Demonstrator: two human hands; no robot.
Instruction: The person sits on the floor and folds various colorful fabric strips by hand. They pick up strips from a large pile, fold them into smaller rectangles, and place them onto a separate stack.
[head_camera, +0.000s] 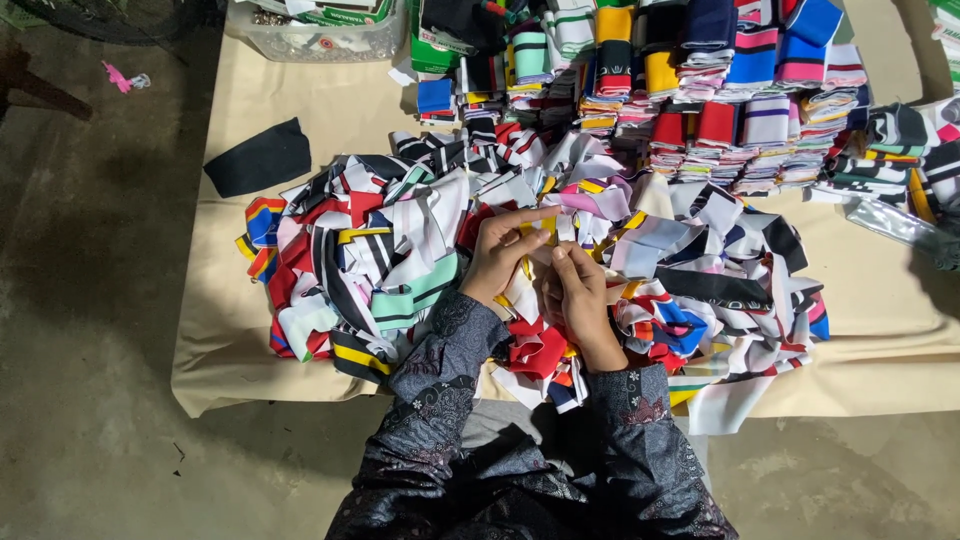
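A big loose heap of striped fabric collar pieces (400, 250) in many colours lies on a beige sheet (230, 340) on the floor. My left hand (503, 252) and my right hand (580, 300) meet over the middle of the heap. Both pinch a small piece of yellow-edged fabric (545, 230) between them, with the left index finger stretched out along it. Dark patterned sleeves cover both my forearms.
Neat stacks of folded striped pieces (700, 90) stand in rows at the back. A black fabric piece (260, 158) lies alone at the left on the sheet. A clear plastic tub (310, 35) sits at the back left. Bare concrete floor (90, 300) lies to the left.
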